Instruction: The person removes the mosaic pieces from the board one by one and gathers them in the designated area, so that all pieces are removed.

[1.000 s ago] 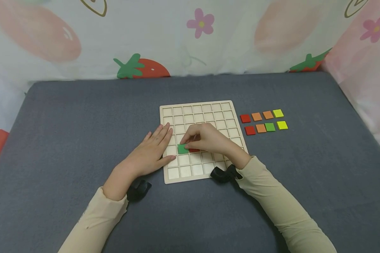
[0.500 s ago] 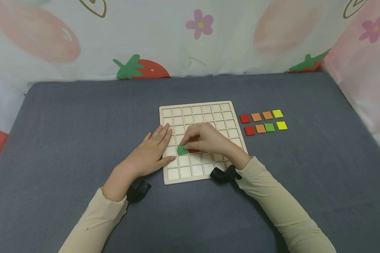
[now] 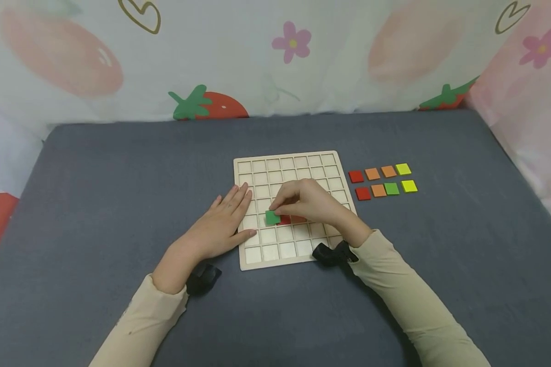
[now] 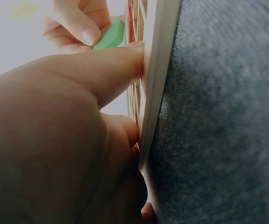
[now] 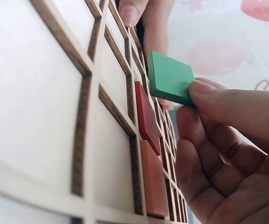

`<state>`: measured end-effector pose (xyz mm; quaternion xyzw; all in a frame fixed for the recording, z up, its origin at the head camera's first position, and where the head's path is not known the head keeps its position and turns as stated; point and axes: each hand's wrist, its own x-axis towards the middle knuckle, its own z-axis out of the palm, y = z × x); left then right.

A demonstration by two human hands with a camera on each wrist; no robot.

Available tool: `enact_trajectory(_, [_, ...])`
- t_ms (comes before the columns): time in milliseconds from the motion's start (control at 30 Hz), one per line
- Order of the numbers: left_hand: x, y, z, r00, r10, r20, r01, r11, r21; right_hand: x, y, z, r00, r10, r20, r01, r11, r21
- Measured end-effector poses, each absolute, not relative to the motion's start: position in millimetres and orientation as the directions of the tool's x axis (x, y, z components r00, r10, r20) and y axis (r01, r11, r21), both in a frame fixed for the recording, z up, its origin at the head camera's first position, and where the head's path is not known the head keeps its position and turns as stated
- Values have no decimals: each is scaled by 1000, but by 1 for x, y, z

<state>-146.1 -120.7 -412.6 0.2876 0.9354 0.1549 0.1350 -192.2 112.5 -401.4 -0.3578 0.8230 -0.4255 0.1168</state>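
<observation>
My right hand (image 3: 309,204) pinches a green square tile (image 5: 171,77) between thumb and fingers, as the right wrist view shows. The tile is tilted and raised off the wooden grid board (image 3: 270,252). Just beside it, a red tile (image 5: 147,116) and an orange tile (image 5: 154,179) lie in neighbouring cells of the board. With fingers straight and spread, my left hand (image 3: 220,219) rests on the board's left edge. In the left wrist view its thumb (image 4: 120,65) presses on the board near the rim.
To the right of the board, several loose tiles lie in two rows on the grey cloth: red tiles (image 3: 362,193), orange tiles (image 3: 372,174), a green one (image 3: 392,188) and yellow tiles (image 3: 409,186). A patterned curtain (image 3: 330,76) hangs behind the table's far edge.
The green tile has come up from the cell left of the red tile and shifted slightly right in my right hand. My left hand has stayed on the board. The head view has tilted slightly.
</observation>
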Motion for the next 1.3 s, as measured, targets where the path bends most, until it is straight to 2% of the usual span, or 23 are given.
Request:
enact_trajectory(833, [-146,-121,-415,-799,580,-157,498,786,367,-191,131,-400,-742,-666,71,-449,417,-790])
enact_trajectory(1300, [-147,-122,-416,-795,586,-153,505,781,368,-185,153,-397,-803,-596,25,-309,380,-872])
